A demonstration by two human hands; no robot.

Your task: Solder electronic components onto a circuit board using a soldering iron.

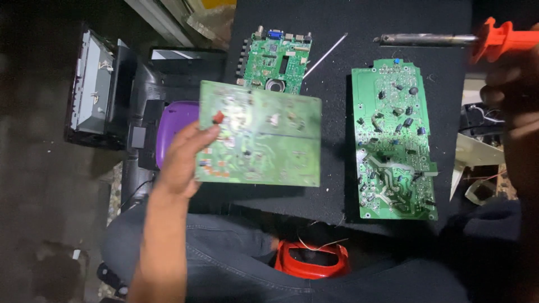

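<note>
While the left hand (182,160) grips a green circuit board (258,137) by its edge above the black mat (331,33), the blurred right hand (516,95) clasps an orange-handled soldering iron (449,39), tip well apart from every board; no soldering looks started.

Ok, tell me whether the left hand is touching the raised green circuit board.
Touching. The head view shows the left hand gripping the raised circuit board by its edge.
</note>
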